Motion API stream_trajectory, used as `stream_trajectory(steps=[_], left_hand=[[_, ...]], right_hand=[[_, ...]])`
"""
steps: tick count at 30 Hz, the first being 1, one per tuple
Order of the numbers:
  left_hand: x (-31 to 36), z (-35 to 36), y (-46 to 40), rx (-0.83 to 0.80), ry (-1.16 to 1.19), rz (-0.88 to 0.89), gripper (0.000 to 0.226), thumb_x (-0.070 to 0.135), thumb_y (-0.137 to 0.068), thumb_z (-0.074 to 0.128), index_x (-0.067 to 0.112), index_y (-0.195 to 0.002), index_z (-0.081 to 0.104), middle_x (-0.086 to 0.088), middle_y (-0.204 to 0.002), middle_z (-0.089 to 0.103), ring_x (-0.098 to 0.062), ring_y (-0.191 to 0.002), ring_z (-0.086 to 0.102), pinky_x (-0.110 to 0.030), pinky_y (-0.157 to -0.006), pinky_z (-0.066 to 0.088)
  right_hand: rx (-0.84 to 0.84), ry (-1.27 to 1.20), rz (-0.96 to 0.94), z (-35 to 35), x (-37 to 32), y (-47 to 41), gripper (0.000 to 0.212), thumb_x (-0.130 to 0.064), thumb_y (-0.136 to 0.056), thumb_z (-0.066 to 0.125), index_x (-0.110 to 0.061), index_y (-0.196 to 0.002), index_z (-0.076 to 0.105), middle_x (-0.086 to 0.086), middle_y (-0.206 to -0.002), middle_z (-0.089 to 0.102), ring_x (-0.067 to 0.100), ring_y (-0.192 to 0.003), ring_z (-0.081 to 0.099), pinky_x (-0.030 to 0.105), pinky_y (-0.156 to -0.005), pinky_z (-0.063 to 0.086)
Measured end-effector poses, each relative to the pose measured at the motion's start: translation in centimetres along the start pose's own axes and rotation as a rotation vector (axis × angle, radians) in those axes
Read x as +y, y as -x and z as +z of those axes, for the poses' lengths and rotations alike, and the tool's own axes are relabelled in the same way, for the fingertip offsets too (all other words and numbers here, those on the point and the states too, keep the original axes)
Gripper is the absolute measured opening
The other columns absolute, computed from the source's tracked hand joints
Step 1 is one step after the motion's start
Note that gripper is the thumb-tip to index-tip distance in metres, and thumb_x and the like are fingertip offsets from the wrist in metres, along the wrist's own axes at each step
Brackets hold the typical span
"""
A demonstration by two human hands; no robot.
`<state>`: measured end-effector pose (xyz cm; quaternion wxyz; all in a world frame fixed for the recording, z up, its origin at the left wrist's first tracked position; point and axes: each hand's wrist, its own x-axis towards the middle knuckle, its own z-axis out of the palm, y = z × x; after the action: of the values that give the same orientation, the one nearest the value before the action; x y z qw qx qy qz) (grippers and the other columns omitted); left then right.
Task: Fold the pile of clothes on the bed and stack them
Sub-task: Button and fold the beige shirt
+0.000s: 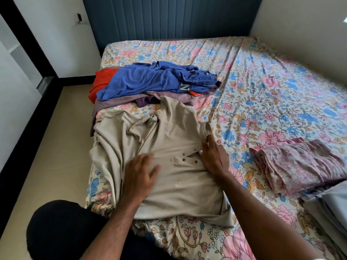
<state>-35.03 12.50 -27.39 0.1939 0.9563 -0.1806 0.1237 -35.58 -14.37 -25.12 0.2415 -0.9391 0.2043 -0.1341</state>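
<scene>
A beige shirt [169, 139] with metal studs lies spread on the floral bedsheet [262, 87] near the bed's front left corner. My left hand [139, 177] presses flat on its lower left part, fingers spread. My right hand [214, 156] rests on the shirt's right edge by the studs, fingers extended. Behind the shirt lies an unfolded pile: a blue garment [150, 79] on top, an orange one [101, 81] and a mauve one [120, 102] beneath. A folded pink patterned cloth [300, 164] sits at the right.
Folded grey fabric [328, 207] lies at the right edge below the pink cloth. A dark padded headboard [169, 17] stands behind the bed, with a white wall on the right. Tiled floor [56, 147] runs along the left side. My dark-clad knee [62, 228] is at the bottom left.
</scene>
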Motion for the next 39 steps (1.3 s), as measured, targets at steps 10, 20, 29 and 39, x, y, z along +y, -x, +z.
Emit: stream_trajectory(steps=[10,20,29,39], left_hand=[[-3.7,-3.2,-0.2,-0.062,-0.384,-0.240,0.035,0.025,-0.088,0.076,0.005,-0.112,0.061,-0.021,-0.095,0.064,-0.036,-0.071,0.063,-0.032,-0.052,0.033],[-3.9,-8.4,5.0,-0.537,-0.577,-0.245,0.039,0.011,-0.098,0.025,0.021,-0.134,0.039,-0.003,-0.132,0.059,-0.028,-0.116,0.061,-0.040,-0.086,0.049],[1.1,-7.0,1.5,-0.088,-0.229,0.085,0.029,0.030,-0.070,0.085,0.020,-0.092,0.069,-0.005,-0.090,0.062,-0.033,-0.087,0.063,-0.046,-0.071,0.051],[7.9,2.4,2.1,-0.180,0.486,0.088,0.045,0.068,-0.080,0.062,0.033,-0.108,0.073,0.016,-0.098,0.061,-0.006,-0.096,0.056,-0.039,-0.085,0.045]], right_hand=[[0.036,-0.041,0.032,-0.2,0.6,0.4,0.022,-0.036,-0.105,0.043,-0.017,-0.110,0.052,0.011,-0.083,0.067,0.032,-0.068,0.061,0.043,-0.064,0.054],[-0.111,0.094,-0.030,-4.6,1.4,2.7,0.024,-0.036,-0.100,0.048,-0.018,-0.099,0.063,0.002,-0.079,0.067,0.023,-0.065,0.063,0.037,-0.062,0.057],[-0.269,-0.115,0.041,-5.7,1.9,3.4,0.047,-0.074,-0.082,0.064,-0.031,-0.100,0.060,-0.007,-0.078,0.074,0.009,-0.069,0.070,0.030,-0.061,0.056],[-0.485,-0.235,-0.100,-9.0,1.3,3.9,0.033,-0.010,-0.079,0.083,-0.033,-0.096,0.069,-0.011,-0.092,0.068,0.007,-0.081,0.064,0.020,-0.064,0.051]])
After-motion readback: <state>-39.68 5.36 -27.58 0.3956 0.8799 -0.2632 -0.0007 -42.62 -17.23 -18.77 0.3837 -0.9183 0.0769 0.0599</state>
